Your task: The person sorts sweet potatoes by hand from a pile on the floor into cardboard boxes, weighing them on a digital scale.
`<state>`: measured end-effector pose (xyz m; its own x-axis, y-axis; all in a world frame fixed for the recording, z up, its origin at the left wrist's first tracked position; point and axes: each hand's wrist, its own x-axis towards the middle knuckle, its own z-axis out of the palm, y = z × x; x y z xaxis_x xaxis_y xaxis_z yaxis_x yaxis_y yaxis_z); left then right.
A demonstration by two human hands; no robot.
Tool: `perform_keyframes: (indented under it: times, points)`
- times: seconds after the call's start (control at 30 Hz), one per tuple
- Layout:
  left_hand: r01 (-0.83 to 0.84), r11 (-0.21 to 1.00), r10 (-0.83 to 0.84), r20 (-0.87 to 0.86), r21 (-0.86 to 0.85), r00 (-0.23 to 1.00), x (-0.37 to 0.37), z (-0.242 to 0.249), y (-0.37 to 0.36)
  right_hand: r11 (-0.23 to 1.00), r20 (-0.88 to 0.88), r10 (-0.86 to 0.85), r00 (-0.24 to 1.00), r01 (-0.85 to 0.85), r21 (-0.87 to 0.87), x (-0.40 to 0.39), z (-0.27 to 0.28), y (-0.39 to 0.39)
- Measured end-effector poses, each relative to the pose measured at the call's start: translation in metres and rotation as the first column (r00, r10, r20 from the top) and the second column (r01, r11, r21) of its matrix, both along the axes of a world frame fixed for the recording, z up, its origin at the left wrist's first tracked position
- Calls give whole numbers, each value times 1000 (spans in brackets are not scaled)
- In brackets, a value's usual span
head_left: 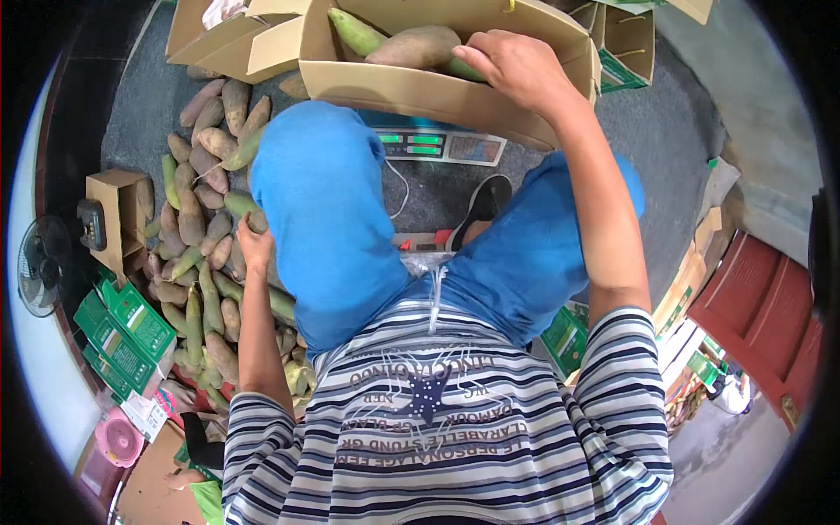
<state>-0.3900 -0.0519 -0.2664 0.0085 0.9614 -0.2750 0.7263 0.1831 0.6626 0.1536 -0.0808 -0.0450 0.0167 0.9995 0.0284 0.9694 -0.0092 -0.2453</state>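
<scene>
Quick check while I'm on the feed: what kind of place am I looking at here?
Probably a produce packing spot, on the floor of a shed or warehouse. A pile of long fruit lies on the ground, a cardboard box sits on a digital scale, and flat green cartons are stacked nearby.

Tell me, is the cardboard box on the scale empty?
No. The cardboard box on the scale already holds several long green and brown fruits, and the right hand rests on them inside it.

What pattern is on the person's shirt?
The shirt has dark and white horizontal stripes with printed lettering, seen in the head view.
</scene>
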Motion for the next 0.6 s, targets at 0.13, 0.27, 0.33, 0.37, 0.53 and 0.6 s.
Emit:
perform_keyframes:
  times: [0.13, 0.27, 0.33, 0.37, 0.53, 0.6]
  points:
    - [-82, 996, 77, 129, 30, 989, 13, 13, 23, 1000, 0, 19, 1000, -19, 17, 1, 0, -2]
    - [-254, 964, 264, 336, -75, 904, 23, -15, 50, 1000, 11, 24, 1000, -24, -11, 1, -4, -2]
    - [-222, 974, 201, 288, 42, 936, 26, -16, 49, 999, 5, 29, 1000, -29, -41, 2, -4, -2]
    - [-203, 974, 170, 262, 103, 950, 28, -15, 50, 999, 9, 27, 1000, -27, -44, 2, -4, -3]
    - [-101, 950, -3, 332, 295, 943, 78, 73, 73, 997, 23, -79, 997, 79, -24, 10, 6, -6]
    - [-276, 909, 131, 416, 312, 900, 128, 159, 67, 963, -72, -250, 966, 256, 90, 13, 14, -4]
